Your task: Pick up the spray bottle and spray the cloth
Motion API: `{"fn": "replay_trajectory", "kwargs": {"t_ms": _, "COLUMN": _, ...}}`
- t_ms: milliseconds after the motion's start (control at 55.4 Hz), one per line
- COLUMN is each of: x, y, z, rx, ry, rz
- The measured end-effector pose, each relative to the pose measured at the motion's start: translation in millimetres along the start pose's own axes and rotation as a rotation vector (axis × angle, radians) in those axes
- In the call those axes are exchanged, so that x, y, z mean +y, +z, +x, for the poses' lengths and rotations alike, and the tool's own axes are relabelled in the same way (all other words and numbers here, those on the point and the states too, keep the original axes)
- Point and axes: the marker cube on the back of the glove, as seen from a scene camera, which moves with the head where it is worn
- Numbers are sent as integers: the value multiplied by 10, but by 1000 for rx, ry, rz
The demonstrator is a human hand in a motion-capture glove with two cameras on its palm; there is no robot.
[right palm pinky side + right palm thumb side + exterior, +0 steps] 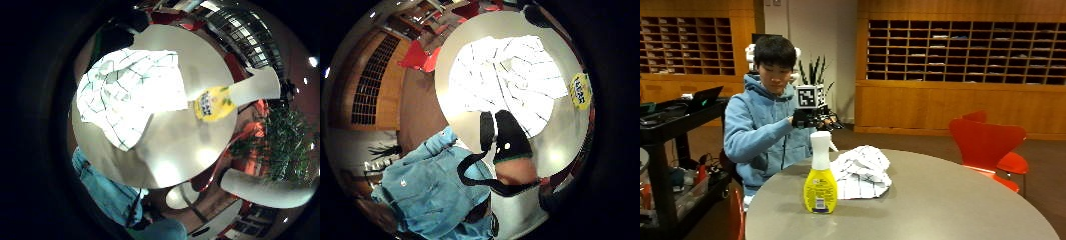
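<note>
So on the left side of the outside view there's a black cart [670, 150] with a laptop [705, 97] on top, then the person in a light blue hoodie [756, 135] sitting at the far edge of the round grey table [939, 205]. Their gloved right hand [812, 119] is up at chest height, above the table and well apart from everything on it, not holding anything. Honestly can't tell from here whether the fingers are spread or curled, it's just a dark blob in front of the chest; the thumb-side palm view does show a gloved finger [512, 137] sticking out over the table's edge with nothing in it, but that's only one finger. Moving right, the spray bottle [820, 175] stands upright near the front edge of the table, yellow body with a white trigger head, untouched. Just beside it, behind and to its right, the white checked cloth [861, 172] lies in a crumpled heap, and it looks like it's touching or nearly touching the bottle. Both palm views look down on that same cloth [132, 95] with the bottle [220, 102] next to it. Further right an orange-red chair [986, 145] sits by the table, wooden pigeonhole shelves [959, 50] behind it.
</note>
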Motion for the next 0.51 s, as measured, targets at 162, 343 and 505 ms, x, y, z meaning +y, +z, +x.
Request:
{"fn": "replay_trajectory", "kwargs": {"t_ms": 162, "x": -44, "y": -38, "z": -31, "rx": -22, "ry": -2, "rz": 21}}
{"fn": "replay_trajectory", "kwargs": {"t_ms": 343, "x": -54, "y": -115, "z": -64, "rx": -96, "ry": -39, "rz": 101}}
{"fn": "replay_trajectory", "kwargs": {"t_ms": 505, "x": 7, "y": -207, "z": -8, "rx": -150, "ry": -65, "rz": 214}}
